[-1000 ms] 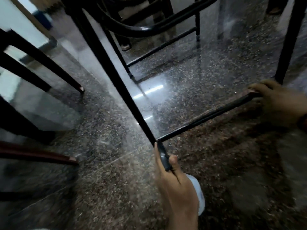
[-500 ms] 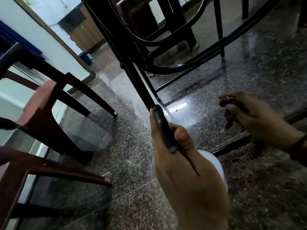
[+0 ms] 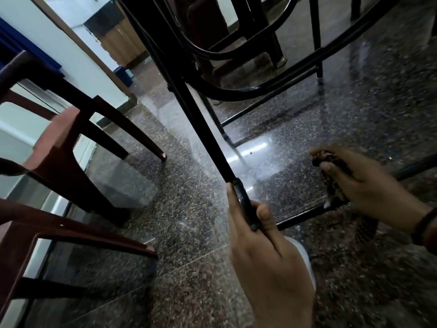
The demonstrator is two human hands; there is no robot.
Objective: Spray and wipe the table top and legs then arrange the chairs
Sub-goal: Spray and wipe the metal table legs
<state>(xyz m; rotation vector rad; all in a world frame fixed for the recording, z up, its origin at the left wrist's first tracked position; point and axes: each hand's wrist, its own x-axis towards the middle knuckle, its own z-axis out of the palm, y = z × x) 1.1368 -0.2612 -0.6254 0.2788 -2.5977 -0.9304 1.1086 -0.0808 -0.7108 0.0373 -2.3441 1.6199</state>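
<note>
- The speckled granite floor (image 3: 194,209) spreads under everything I hold, polished enough to carry a streak of reflected light just beyond my left fist.
- Dark red plastic chairs (image 3: 59,147) stand well off to the left of my left hand, their legs planted on the floor and apart from the table frame.
- Another chair (image 3: 238,36) of the same dark colour sits far ahead of my grip, seen through the curved black bars of the table frame.
- The black metal table leg (image 3: 201,129) slants up and away from my left fist toward the top of the view, bolted to the curved bars higher up.
- A low crossbar (image 3: 305,215) runs from just right of my left thumb toward my right hand, passing under it.
- My left hand (image 3: 267,261) is clenched round the foot of the table leg, thumb pressed on its right side, fingers wrapped behind.
- Something pale and rounded (image 3: 305,256) peeks out beneath my left hand; I cannot tell what it is.
- My right hand (image 3: 369,185) grasps a dark patterned cloth (image 3: 335,183), bunched between thumb and fingers, its tail hanging onto the crossbar.
- A dark band (image 3: 425,226) circles my right wrist.
</note>
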